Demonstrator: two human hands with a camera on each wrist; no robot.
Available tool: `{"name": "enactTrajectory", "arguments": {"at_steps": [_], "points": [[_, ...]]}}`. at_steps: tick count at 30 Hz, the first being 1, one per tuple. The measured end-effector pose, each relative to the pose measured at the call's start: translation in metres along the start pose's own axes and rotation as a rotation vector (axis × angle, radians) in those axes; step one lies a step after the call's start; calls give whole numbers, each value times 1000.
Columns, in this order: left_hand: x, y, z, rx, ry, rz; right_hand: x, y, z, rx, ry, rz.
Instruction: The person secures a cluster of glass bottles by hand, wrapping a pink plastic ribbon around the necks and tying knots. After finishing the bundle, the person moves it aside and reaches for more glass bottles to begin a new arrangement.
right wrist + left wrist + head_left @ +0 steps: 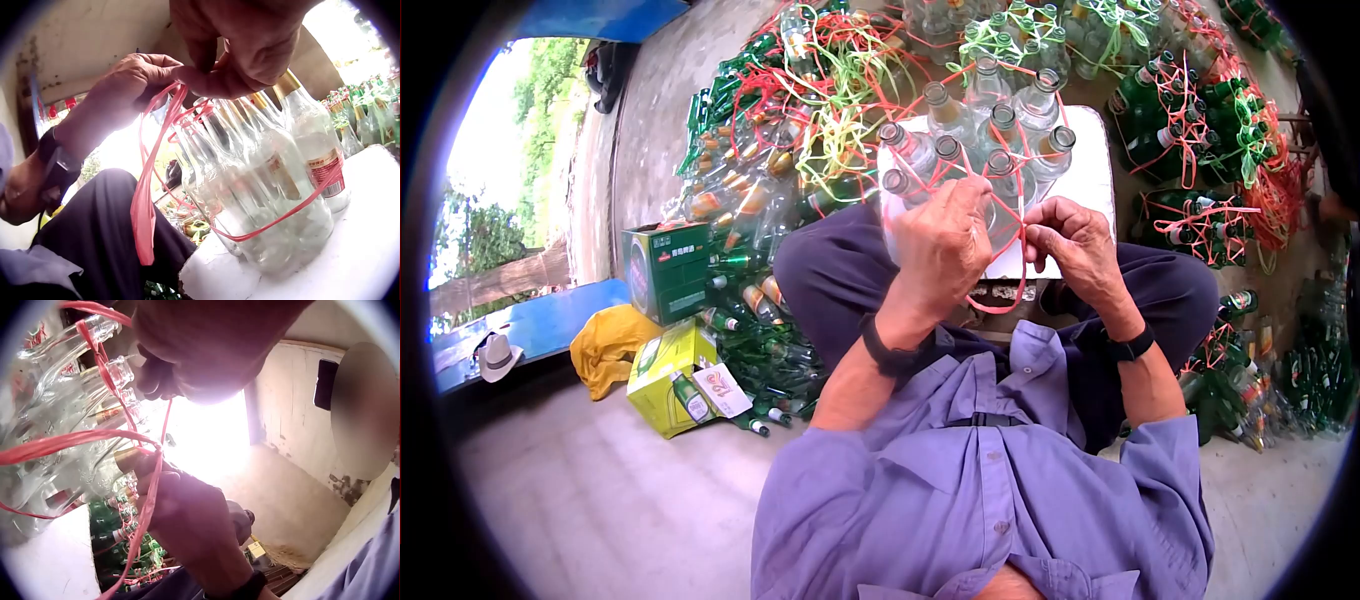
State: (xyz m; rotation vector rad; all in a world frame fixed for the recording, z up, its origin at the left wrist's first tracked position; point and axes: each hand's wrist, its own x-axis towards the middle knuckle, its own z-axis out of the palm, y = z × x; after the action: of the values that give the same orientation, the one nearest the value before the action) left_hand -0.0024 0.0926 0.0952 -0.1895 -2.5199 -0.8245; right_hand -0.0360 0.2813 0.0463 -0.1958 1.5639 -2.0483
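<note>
Several clear glass bottles [990,120] stand grouped on a white-topped stool [1090,140]. Red plastic twine [284,219] wraps round their lower sides and crosses over the necks, as the head and right wrist views show. At the near side of the group, my left hand [948,235] pinches the twine close to the bottle necks. Just right of it, my right hand [1075,245] holds a strand between thumb and fingers. From the hands a loose red loop [145,225] hangs down in front of the bottles. In the left wrist view a strand runs taut between both hands.
Beyond the stool lie tangled red and green twine [850,110] and more tied bottles. Green bottles [780,355] are heaped at the left, beside a green carton [668,270], a yellow-green box [665,385] and a yellow cloth [605,345]. Bundled green bottles [1155,140] lie at the right.
</note>
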Motion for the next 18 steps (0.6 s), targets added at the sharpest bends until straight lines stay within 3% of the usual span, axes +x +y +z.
{"name": "enactTrajectory", "arguments": {"at_steps": [10,13,15,18], "points": [[38,-24,-33,115,158,-62,-3,2,1,5,-61,1],[45,-35,-57,221,230,-29,-2,4,3,-112,-17,-17],[48,-51,-75,261,263,-156,-2,0,1,-185,-26,-14],[50,-61,-99,328,314,-173,1,9,0,-244,-32,-85]]}}
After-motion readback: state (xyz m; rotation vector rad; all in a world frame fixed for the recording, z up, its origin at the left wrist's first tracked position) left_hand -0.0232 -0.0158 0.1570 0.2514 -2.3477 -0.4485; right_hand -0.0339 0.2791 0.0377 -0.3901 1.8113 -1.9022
